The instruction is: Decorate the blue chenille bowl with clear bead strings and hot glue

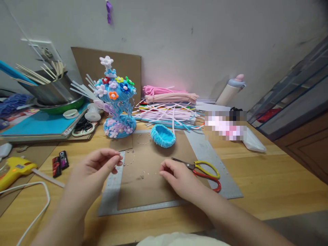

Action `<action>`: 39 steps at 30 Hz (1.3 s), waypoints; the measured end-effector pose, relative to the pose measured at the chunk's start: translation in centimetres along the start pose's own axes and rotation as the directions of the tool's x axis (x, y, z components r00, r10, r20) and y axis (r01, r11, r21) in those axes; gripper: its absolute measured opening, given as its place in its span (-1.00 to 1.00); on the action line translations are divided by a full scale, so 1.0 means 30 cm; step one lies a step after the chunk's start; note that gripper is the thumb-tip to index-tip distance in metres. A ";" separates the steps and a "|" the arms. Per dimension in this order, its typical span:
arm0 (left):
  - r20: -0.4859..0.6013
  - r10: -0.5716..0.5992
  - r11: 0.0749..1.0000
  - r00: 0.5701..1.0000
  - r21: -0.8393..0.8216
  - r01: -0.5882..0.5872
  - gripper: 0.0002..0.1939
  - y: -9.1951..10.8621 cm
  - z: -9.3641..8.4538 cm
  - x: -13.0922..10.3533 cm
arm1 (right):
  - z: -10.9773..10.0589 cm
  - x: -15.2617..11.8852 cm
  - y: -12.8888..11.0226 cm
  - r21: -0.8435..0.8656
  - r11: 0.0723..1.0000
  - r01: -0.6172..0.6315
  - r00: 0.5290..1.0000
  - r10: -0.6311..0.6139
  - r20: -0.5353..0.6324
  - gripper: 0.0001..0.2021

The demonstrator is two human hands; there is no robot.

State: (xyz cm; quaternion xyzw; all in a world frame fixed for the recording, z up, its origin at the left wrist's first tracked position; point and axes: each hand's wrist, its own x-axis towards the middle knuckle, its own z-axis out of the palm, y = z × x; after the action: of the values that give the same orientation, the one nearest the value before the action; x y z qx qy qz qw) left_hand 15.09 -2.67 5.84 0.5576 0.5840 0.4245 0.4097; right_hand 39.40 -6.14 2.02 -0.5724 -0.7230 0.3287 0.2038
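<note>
My left hand hovers over the left edge of a brown cardboard sheet, thumb and fingertips pinched together. Whatever sits in that pinch is too small to name. Low over the cardboard, my right hand has its fingers curled and thumb pressed in; its contents are hidden too. Tiny beads lie scattered on the cardboard between the hands. Just beyond them a fuzzy blue cup shape rests tilted with its hollow showing. Scissors with yellow and red handles lie right beside my right hand.
A blue pipe-cleaner ornament with flowers stands behind the left hand. Pipe-cleaner bundles line the wall. At left are a yellow glue gun, its white cord and a metal pot of sticks. A bottle stands back right.
</note>
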 end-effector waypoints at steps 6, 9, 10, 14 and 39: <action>0.154 -0.065 0.994 0.986 -0.081 0.078 -0.81 -0.032 0.080 0.005 | -0.068 0.016 0.004 -0.079 0.997 0.020 0.995 -0.027 -0.092 -0.90; 0.269 -0.035 0.981 0.963 -0.174 0.085 -0.88 -0.003 0.116 -0.012 | -0.074 0.005 -0.042 0.184 0.979 0.091 0.993 -0.075 -0.089 -0.84; 0.302 -0.014 0.975 0.953 -0.209 0.080 -0.90 0.012 0.128 -0.018 | -0.069 0.003 -0.060 0.287 0.952 0.107 0.994 -0.092 -0.066 -0.80; 0.336 0.046 0.940 0.941 -0.333 0.073 -0.91 0.061 0.172 -0.032 | -0.026 -0.005 -0.106 0.644 0.760 0.090 0.988 -0.147 0.036 -0.75; 0.505 -0.007 0.980 0.863 -0.169 0.107 -0.82 -0.017 0.261 -0.171 | -0.137 -0.070 0.066 0.981 0.041 0.190 0.936 0.293 -0.193 -0.70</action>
State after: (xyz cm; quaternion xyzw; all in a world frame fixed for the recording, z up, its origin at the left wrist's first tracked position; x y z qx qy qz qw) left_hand 22.60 -7.50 3.01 0.5893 0.4303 0.3066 0.6112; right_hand 44.08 -6.90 3.66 -0.3439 -0.2220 0.6377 0.6525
